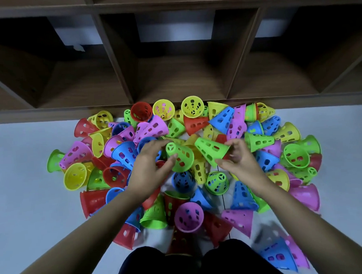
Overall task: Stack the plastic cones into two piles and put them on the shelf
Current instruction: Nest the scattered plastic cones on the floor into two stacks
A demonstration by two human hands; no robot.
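A heap of several perforated plastic cones in red, yellow, green, blue and pink lies scattered on the pale floor (pixel 25 187) in front of a dark wooden shelf (pixel 181 82). My left hand (pixel 150 165) grips a green cone (pixel 182 155) over the middle of the heap, its narrow tip pointing up and left. My right hand (pixel 240 156) holds a second green cone (pixel 211 151) by its wide rim, lying on its side with the tip toward the left. The two green cones are close together, almost touching.
The shelf has open cubbies along the back, with upright dividers (pixel 119 62) between them and a low front edge (pixel 49 114). Cones reach up to that edge. Dark-trousered knees (pixel 199 263) sit at the bottom, and two cones (pixel 285 255) lie by the right knee.
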